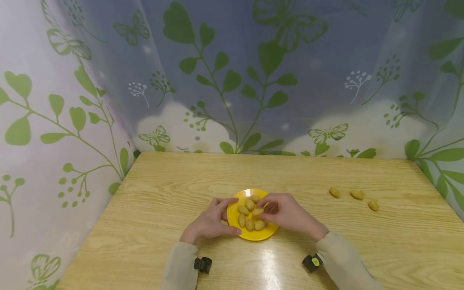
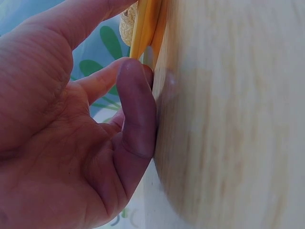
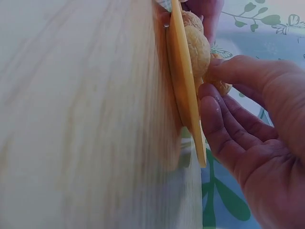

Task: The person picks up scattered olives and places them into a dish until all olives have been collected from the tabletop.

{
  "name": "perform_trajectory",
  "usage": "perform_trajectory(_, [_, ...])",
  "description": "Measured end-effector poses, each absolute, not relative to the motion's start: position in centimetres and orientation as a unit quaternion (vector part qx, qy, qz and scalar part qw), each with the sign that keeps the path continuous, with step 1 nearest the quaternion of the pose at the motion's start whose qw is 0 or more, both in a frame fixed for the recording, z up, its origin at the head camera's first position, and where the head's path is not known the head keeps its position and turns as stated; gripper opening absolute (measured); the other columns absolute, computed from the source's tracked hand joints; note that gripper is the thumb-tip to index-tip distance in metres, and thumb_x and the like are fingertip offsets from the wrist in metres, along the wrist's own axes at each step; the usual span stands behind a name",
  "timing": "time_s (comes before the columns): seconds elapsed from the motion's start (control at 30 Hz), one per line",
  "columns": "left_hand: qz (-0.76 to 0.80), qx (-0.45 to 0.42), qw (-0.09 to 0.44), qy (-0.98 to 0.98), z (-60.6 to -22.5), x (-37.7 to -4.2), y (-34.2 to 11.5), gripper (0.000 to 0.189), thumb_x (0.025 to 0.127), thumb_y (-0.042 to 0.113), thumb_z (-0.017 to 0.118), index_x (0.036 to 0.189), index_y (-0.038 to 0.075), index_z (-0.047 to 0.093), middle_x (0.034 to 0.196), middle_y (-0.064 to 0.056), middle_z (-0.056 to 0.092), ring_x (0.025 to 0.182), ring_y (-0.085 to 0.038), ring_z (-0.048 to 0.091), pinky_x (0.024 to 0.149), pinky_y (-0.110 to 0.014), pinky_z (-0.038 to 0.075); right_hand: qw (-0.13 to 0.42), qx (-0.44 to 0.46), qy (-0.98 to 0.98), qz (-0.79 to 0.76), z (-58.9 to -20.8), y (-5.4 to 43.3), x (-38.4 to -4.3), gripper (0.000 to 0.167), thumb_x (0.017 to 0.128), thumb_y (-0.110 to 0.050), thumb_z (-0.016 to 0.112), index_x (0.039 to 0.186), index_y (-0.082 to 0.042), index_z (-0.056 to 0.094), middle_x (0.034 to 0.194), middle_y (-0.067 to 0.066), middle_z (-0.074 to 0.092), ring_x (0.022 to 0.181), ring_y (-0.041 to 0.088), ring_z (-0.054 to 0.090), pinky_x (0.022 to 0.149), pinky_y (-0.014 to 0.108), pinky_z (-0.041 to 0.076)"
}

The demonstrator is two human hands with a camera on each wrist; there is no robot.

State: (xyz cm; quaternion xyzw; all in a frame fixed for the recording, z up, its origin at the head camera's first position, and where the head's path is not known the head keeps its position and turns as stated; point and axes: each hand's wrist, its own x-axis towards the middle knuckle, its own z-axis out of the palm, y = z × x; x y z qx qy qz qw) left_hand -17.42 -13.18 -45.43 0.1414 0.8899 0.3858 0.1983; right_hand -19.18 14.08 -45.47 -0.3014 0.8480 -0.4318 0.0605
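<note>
A round yellow plate (image 1: 266, 234) lies on the table and bears several small tan, wrinkled, walnut-like nuts (image 1: 249, 224). My left hand (image 1: 209, 222) grips the plate's left rim, thumb and index finger spread along it. In the left wrist view, other fingers curl beside the rim (image 2: 142, 28), close to the tabletop. From the right, my right hand (image 1: 290, 213) reaches over the plate and pinches one nut (image 1: 257, 212) between thumb and fingers. The right wrist view shows that nut (image 3: 224, 88) at the fingertips, partly hidden by them, just above the plate's surface.
On the right of the wooden table (image 1: 166, 173) lie three loose nuts: one nearest the plate (image 1: 334, 192), a middle one (image 1: 357, 195) and a far right one (image 1: 373, 205). A leaf-and-butterfly patterned curtain (image 1: 224, 121) hangs behind the table and along its sides.
</note>
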Motion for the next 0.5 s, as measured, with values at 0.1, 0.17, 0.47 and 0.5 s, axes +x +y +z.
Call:
perform_trajectory(0.1, [0.384,0.142,0.198,0.890,-45.4,-17.4,-13.2,0.089,0.079,0.038,0.088,0.155,0.025,0.043,0.142,-0.011,0.042,0.098,-0.016,0.052,0.080,-0.034,0.043,0.066,-0.301,0.847,-0.433,-45.6,13.8,-19.3,0.019,0.087,-0.011,0.080,0.106,-0.012,0.075,0.101,0.004,0.075,0.083,0.008,0.069,0.072,0.023,0.057])
perform_trajectory(0.17, [0.384,0.142,0.199,0.890,-45.3,-17.4,-13.2,0.089,0.079,0.038,0.088,0.155,0.025,0.043,0.141,-0.011,0.042,0.098,-0.017,0.052,0.079,-0.034,0.043,0.074,-0.298,0.847,-0.434,-45.7,13.7,-19.4,0.018,0.088,-0.012,0.080,0.106,-0.012,0.076,0.101,0.003,0.075,0.083,0.007,0.068,0.073,0.022,0.057])
perform_trajectory(0.47, [0.382,0.136,0.201,0.891,-45.3,-17.4,-13.2,0.088,0.079,0.039,0.088,0.155,0.028,0.043,0.140,-0.009,0.042,0.096,-0.017,0.051,0.079,-0.034,0.042,0.091,-0.295,0.847,-0.433,-45.8,12.9,-19.4,0.017,0.090,-0.013,0.078,0.106,-0.011,0.076,0.102,0.004,0.075,0.083,0.006,0.069,0.073,0.022,0.057])
perform_trajectory(0.5, [0.382,0.136,0.201,0.892,-45.3,-17.4,-13.2,0.088,0.079,0.039,0.088,0.155,0.028,0.043,0.140,-0.008,0.042,0.096,-0.017,0.051,0.080,-0.035,0.042,0.091,-0.295,0.848,-0.431,-45.8,12.9,-19.4,0.016,0.090,-0.013,0.078,0.106,-0.011,0.076,0.102,0.004,0.075,0.083,0.006,0.070,0.073,0.021,0.057])
